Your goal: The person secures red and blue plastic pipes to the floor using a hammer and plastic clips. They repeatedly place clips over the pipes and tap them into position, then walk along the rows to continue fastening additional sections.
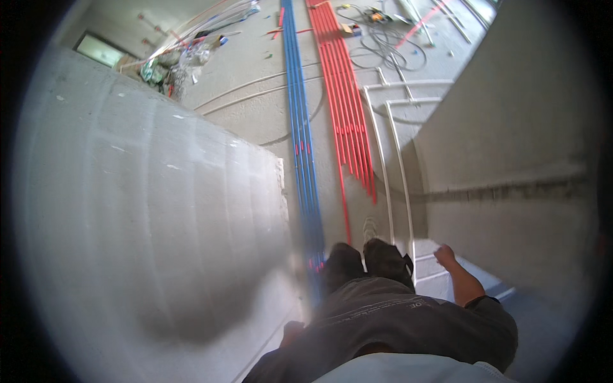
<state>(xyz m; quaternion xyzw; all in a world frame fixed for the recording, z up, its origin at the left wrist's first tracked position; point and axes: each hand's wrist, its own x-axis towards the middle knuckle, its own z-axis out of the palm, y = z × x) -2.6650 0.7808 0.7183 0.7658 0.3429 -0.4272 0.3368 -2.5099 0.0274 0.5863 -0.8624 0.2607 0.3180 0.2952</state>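
My right hand [445, 256] hangs out to the right of my body beside the white pipes, its fingers curled in, and nothing shows in it. My left hand [292, 332] is low at my left side, near the pale wall; it is small and blurred, and its fingers cannot be made out. Ahead of my feet, a row of blue pipes [299, 118] runs along the floor. Alongside it to the right lies a row of red pipes [345, 108], with near ends at differing lengths.
A pale block wall [172, 172] stands close on the left, and a grey wall [504, 140] on the right. White pipes [397, 153] run along the floor by the right wall. Farther off are a coiled grey hose [408, 59], tools [375, 16] and heaped bags [169, 67].
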